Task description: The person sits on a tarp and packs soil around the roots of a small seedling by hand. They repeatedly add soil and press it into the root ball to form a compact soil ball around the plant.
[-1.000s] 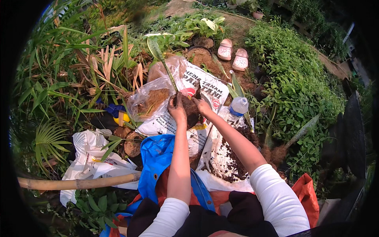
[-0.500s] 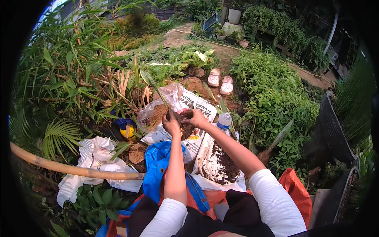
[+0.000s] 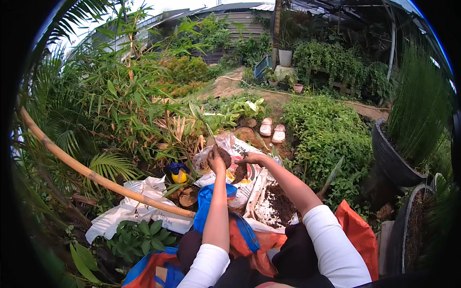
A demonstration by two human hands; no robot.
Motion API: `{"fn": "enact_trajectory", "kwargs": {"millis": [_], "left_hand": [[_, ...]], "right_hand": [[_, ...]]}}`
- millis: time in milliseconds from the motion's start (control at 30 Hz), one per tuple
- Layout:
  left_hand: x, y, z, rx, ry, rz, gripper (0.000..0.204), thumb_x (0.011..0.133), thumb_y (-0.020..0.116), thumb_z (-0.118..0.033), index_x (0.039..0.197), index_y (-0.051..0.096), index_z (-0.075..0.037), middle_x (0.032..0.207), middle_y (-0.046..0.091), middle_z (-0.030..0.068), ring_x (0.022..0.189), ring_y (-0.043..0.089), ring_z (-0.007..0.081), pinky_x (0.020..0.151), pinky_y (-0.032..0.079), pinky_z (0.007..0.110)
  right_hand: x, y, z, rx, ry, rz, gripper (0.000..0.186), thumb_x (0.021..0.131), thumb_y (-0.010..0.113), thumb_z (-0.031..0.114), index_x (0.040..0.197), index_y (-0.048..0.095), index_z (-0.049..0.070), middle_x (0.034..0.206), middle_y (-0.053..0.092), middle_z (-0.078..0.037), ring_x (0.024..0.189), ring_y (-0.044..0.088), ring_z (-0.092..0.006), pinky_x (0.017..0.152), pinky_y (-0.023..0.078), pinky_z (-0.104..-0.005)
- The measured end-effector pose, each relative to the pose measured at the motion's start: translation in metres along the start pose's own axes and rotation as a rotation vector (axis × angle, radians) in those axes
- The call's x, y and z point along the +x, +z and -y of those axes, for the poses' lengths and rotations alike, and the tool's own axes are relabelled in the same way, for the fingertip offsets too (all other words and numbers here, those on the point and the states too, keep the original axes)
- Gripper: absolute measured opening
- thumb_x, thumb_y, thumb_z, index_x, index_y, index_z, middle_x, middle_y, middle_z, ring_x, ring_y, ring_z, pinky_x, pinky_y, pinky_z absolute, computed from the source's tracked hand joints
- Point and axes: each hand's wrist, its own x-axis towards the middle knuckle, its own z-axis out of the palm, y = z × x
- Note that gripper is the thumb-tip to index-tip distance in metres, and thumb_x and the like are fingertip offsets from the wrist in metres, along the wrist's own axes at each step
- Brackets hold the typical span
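Note:
My left hand [image 3: 217, 162] is closed around the base of a plant with one long, upright green leaf [image 3: 198, 115]. A dark, rounded root ball [image 3: 224, 156] bulges out on the right side of that hand. My right hand [image 3: 253, 159] is a little to the right, apart from the root ball, with dirty fingers stretched toward it and nothing visible in them. Beneath both hands lies a printed white sack [image 3: 246, 185] with a patch of dark soil [image 3: 240, 174] on it. Nearer to me, an opened white sack [image 3: 257, 204] holds loose dark potting soil [image 3: 278, 204].
A bamboo pole [image 3: 103, 182] slants across the left over crumpled white sacks [image 3: 113, 216]. Pink clogs [image 3: 266, 127] stand beyond the sack. Large black planters [image 3: 396, 161] line the right side. Another long-leafed plant [image 3: 333, 176] lies right of my arm; an orange-and-blue tarp [image 3: 261, 245] is beneath me.
My right hand has drawn away from the root ball, which now shows more fully beside my left hand. The view has tilted up, showing more background.

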Motion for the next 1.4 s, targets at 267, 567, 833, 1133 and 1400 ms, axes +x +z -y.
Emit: {"fn": "enact_trajectory", "kwargs": {"millis": [267, 567, 833, 1133, 1400], "left_hand": [[-0.075, 0.051, -0.075, -0.568, -0.656, 0.48, 0.048, 0.083, 0.04, -0.047, 0.09, 0.058, -0.003, 0.082, 0.062, 0.0085, 0.073, 0.06, 0.022, 0.069, 0.049, 0.035], [-0.119, 0.044, 0.022, -0.004, -0.055, 0.548, 0.039, 0.091, 0.037, -0.032, 0.1, 0.054, 0.002, 0.098, 0.058, 0.0167, 0.09, 0.054, 0.0268, 0.08, 0.041, 0.034], [-0.197, 0.096, -0.017, -0.256, -0.751, 0.649, 0.051, 0.088, 0.036, -0.046, 0.113, 0.046, -0.003, 0.107, 0.05, 0.0084, 0.091, 0.051, 0.0173, 0.078, 0.041, 0.028], [-0.198, 0.125, 0.016, -0.315, -0.521, 0.374, 0.024, 0.086, 0.049, -0.023, 0.083, 0.057, 0.0, 0.078, 0.059, 0.0048, 0.068, 0.054, 0.0135, 0.063, 0.042, 0.025], [-0.197, 0.133, 0.048, -0.353, -0.579, 0.409, 0.024, 0.089, 0.041, -0.022, 0.089, 0.055, -0.001, 0.084, 0.058, 0.0071, 0.076, 0.054, 0.0165, 0.068, 0.043, 0.029]], "right_hand": [[-0.086, -0.02, 0.041, 1.493, -0.203, -0.036, 0.062, 0.078, 0.044, 0.059, 0.115, 0.049, 0.01, 0.11, 0.055, -0.008, 0.098, 0.052, -0.024, 0.088, 0.038, -0.0394], [-0.145, 0.037, 0.029, 1.216, -0.328, -0.775, 0.025, 0.074, 0.065, 0.021, 0.085, 0.062, -0.002, 0.079, 0.063, -0.007, 0.068, 0.055, -0.0109, 0.063, 0.045, -0.0239], [-0.162, -0.021, -0.083, 0.871, -0.128, -0.955, 0.027, 0.076, 0.06, 0.024, 0.083, 0.062, -0.002, 0.073, 0.063, -0.01, 0.061, 0.056, -0.0133, 0.059, 0.045, -0.0256], [-0.122, -0.019, -0.094, 0.631, -0.124, -1.108, 0.027, 0.082, 0.055, 0.023, 0.096, 0.058, 0.0, 0.088, 0.06, -0.006, 0.075, 0.053, -0.011, 0.068, 0.042, -0.0238], [-0.114, -0.013, -0.105, 0.875, -0.097, -0.829, 0.033, 0.078, 0.057, 0.032, 0.087, 0.062, 0.001, 0.079, 0.063, -0.009, 0.072, 0.056, -0.0149, 0.068, 0.043, -0.0266]]}}
